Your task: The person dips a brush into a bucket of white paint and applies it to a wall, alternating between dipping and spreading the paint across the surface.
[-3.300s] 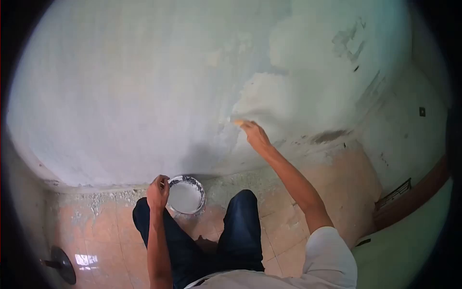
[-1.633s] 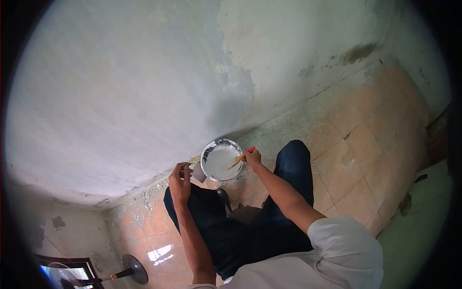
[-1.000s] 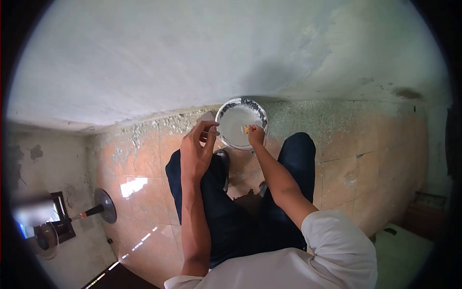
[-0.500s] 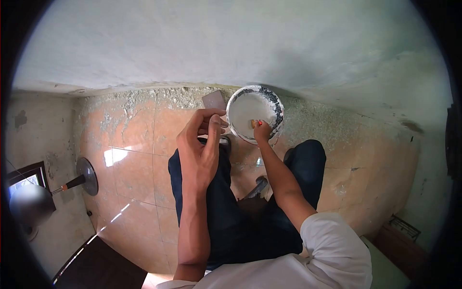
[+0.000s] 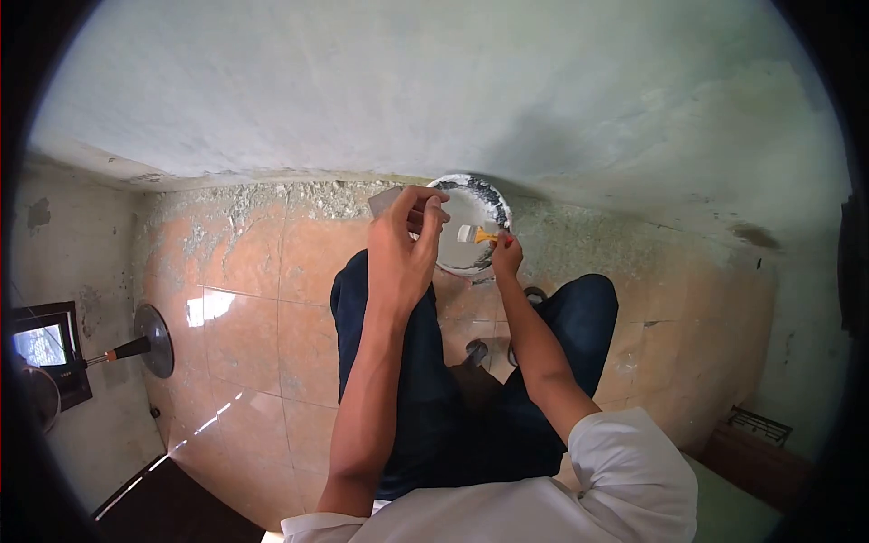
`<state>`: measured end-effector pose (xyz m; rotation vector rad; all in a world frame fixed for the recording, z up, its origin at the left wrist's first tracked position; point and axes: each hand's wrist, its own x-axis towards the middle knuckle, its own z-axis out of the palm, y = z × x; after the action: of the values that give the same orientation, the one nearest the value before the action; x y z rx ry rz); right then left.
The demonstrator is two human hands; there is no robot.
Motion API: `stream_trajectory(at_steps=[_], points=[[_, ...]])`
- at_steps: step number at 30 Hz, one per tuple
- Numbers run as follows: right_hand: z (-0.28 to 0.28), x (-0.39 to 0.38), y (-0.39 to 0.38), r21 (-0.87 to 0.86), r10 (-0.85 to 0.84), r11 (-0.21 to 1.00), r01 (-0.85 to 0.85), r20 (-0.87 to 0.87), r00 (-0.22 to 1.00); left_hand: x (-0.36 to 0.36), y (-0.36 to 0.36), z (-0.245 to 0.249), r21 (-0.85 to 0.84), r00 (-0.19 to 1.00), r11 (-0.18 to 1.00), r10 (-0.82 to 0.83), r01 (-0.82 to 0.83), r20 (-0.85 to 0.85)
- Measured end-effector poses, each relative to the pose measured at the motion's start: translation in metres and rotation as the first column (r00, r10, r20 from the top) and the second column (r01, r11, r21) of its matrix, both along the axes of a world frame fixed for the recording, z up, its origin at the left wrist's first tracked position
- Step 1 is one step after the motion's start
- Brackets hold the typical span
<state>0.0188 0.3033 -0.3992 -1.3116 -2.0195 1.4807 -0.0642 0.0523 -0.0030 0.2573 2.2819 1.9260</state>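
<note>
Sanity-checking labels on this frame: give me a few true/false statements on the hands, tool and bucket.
1. The right hand holds an orange-handled tool over the bucket. True.
2. The bucket holds dark liquid. False: its contents are white.
3. The left hand lies flat on the floor. False: it is raised, with its grip on a flat pale blade.
4. The bucket stands at the foot of the wall. True.

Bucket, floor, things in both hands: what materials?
Bucket: probably plastic, rim crusted with dried white paste.
Floor: likely glazed ceramic tile, glossy, with reflections and grout lines.
Tool in right hand: orange handle, plastic or wood; tip coated white.
Flat piece in left hand: thin, pale, material unclear.
</note>
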Motion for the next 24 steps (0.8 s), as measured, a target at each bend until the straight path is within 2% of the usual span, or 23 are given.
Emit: stream_trajectory(at_steps=[1, 3, 4, 6, 7, 9, 10, 12, 13, 15, 19, 21, 22, 24], points=[[-0.003, 0.013, 0.003, 0.006, -0.001, 1.000, 0.001, -0.012, 1.000, 0.004, 0.004, 0.001, -0.009, 1.000, 1.000, -0.015, 0.014, -0.002], [-0.008, 0.045, 0.004, 0.150, 0.093, 0.979, -0.137, 0.268, 0.959, 0.013, 0.014, 0.001, -0.028, 0.999, 0.999, -0.037, 0.037, -0.008], [-0.010, 0.059, 0.004, 0.154, 0.091, 0.979, -0.134, 0.258, 0.962, 0.017, 0.018, 0.001, -0.026, 0.999, 0.999, -0.038, 0.038, -0.019], [-0.003, 0.077, 0.002, 0.334, 0.183, 0.901, -0.277, 0.286, 0.941, 0.024, 0.027, 0.003, -0.075, 0.994, 0.994, -0.081, 0.075, -0.077], [0.004, 0.078, 0.001, 0.337, 0.181, 0.902, -0.270, 0.273, 0.945, 0.028, 0.032, 0.002, -0.076, 0.992, 0.994, -0.083, 0.077, -0.090], [0.023, 0.082, -0.003, 0.345, 0.262, 0.839, -0.420, 0.420, 0.869, 0.039, 0.043, 0.001, -0.101, 0.988, 0.991, -0.101, 0.089, -0.120], [0.040, 0.081, -0.007, 0.347, 0.261, 0.842, -0.412, 0.406, 0.876, 0.043, 0.047, 0.001, -0.106, 0.985, 0.990, -0.105, 0.091, -0.134], [0.057, 0.086, -0.009, 0.247, 0.366, 0.763, -0.597, 0.596, 0.715, 0.053, 0.057, 0.000, -0.114, 0.975, 0.985, -0.149, 0.131, -0.164], [0.057, 0.086, -0.010, 0.250, 0.365, 0.768, -0.589, 0.585, 0.724, 0.057, 0.060, -0.001, -0.162, 0.975, 0.978, -0.158, 0.133, -0.158], [0.061, 0.086, -0.010, 0.255, 0.392, 0.705, -0.662, 0.638, 0.663, 0.064, 0.065, 0.001, -0.199, 0.969, 0.970, -0.176, 0.140, -0.175], [0.072, 0.082, -0.016, 0.390, 0.357, 0.687, -0.613, 0.554, 0.752, 0.075, 0.066, 0.007, -0.279, 0.963, 0.950, -0.193, 0.137, -0.186], [0.072, 0.088, -0.016, 0.446, 0.419, 0.566, -0.693, 0.569, 0.708, 0.076, 0.063, 0.008, -0.313, 0.960, 0.941, -0.198, 0.131, -0.196], [0.066, 0.092, -0.016, 0.448, 0.417, 0.576, -0.683, 0.558, 0.718, 0.075, 0.061, 0.009, -0.342, 0.959, 0.932, -0.200, 0.123, -0.201], [0.059, 0.101, -0.016, 0.350, 0.486, 0.466, -0.812, 0.666, 0.566, 0.073, 0.058, 0.010, -0.377, 0.953, 0.918, -0.213, 0.121, -0.214]])
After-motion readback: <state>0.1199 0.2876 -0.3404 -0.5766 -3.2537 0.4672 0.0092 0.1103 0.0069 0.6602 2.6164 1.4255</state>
